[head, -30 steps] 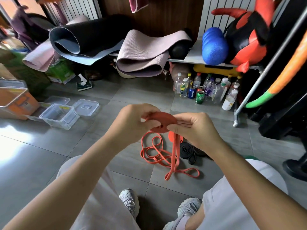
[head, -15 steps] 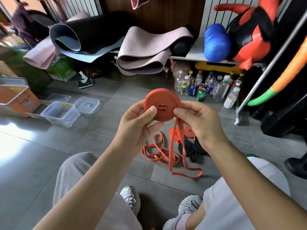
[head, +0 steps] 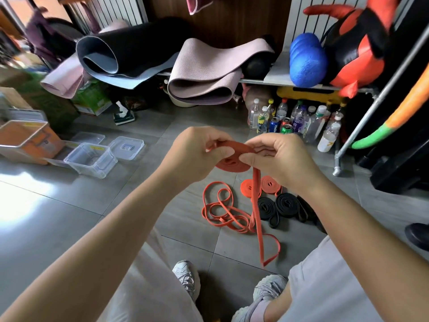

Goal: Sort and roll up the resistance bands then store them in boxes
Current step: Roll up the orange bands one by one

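Orange band coil (head: pixel 226 166) now flatter, lower, in left hand (head: pixel 197 156) and right hand (head: pixel 281 156) pinch grip.

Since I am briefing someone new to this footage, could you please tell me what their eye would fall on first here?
First, the half-rolled orange band at centre frame, pinched between the left grip and right grip, its tail hanging to the floor. On the tiles below lie a loose orange band, orange coils and black coils. An open clear box stands at the left.
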A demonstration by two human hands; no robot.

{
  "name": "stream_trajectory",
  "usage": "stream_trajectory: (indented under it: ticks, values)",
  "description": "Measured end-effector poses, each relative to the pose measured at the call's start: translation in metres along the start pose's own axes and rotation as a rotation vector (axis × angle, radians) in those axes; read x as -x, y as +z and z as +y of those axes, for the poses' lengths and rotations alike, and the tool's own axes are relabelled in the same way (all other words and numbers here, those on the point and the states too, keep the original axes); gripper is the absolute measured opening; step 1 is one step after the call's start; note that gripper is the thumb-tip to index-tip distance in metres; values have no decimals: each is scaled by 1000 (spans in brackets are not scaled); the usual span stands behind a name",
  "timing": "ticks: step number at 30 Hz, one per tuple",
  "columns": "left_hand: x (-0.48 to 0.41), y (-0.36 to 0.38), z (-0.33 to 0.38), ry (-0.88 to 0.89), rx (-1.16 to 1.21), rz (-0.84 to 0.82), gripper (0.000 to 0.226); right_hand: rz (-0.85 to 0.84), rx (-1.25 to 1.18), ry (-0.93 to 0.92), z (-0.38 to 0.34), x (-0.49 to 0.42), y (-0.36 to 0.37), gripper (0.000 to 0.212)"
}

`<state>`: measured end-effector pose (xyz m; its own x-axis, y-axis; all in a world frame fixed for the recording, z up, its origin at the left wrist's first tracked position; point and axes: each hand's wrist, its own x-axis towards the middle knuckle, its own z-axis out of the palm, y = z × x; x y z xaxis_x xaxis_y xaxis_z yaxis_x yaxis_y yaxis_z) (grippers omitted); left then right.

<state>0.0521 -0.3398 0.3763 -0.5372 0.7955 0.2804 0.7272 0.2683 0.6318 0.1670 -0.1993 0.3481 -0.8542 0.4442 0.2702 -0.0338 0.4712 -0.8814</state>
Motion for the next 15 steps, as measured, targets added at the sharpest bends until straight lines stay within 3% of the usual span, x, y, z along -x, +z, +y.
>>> stream_trajectory:
  ticks: [4, 6, 8, 12, 15]
  values:
    - [1, 3, 0, -166, 330, 66, 25, -10, -104, 29, 8, 0, -1, 30]
    - [2, 6, 0, -203, 377, 55, 23, 4, -120, 59, 13, 1, -1, 29]
    - [1, 6, -1, -162, 242, 3, 13, -17, -51, 66, 15, 0, -2, 30]
    - [-5, 7, -2, 15, -294, -127, 32, -83, 243, 18, 7, -4, -1, 18]
    - [-9, 6, -2, 40, -252, -119, 24, -51, 207, -12, 1, -7, -2, 18]
